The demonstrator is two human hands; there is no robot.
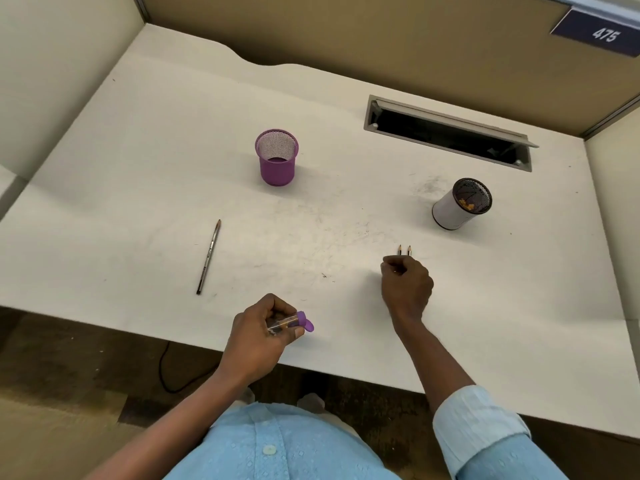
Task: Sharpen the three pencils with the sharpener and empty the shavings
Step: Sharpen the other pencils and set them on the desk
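Observation:
My left hand (263, 332) grips a small sharpener (294, 322) with a clear body and a purple end, near the desk's front edge. My right hand (407, 284) is closed over two pencils (404, 250); only their sharp tips stick out beyond my fingers, side by side. A third pencil (209, 257) lies alone on the desk at the left, its tip pointing away from me. A white cup with a dark mesh inside (460, 204) stands at the right and holds some orange shavings.
A purple mesh pencil cup (277, 157) stands at the middle back. A grey cable slot (446, 131) is sunk into the white desk (138, 150) at the back right. Partition walls close in three sides. Dark specks dot the desk centre.

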